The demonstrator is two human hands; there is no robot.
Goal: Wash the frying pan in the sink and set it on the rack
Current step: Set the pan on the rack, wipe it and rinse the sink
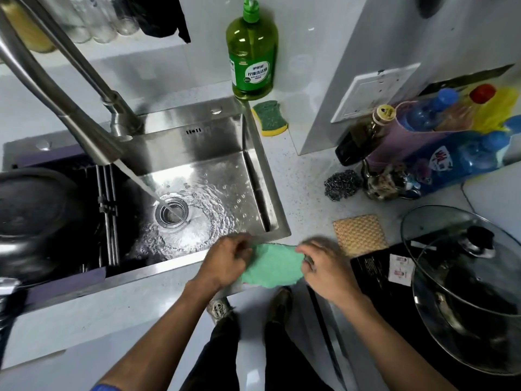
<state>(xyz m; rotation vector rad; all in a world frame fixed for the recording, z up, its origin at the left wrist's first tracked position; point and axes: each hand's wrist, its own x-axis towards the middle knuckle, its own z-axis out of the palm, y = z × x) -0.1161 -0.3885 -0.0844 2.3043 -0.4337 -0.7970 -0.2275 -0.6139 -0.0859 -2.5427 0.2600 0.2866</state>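
The black frying pan (31, 218) lies bottom-up on the rack (108, 213) over the left part of the steel sink (253, 170). Water runs from the faucet (73, 108) straight onto the drain (172, 213). At the sink's front right corner my left hand (225, 259) and my right hand (324, 266) each grip one end of a green cloth (272, 265) stretched between them above the counter edge. Both hands are blurred.
A green dish soap bottle (251, 55) and a green-yellow sponge (269, 118) stand behind the sink. On the right counter are a steel wool ball (341, 183), a yellow scrub pad (359, 234), several bottles (451, 148) and a pot with a glass lid (465, 283).
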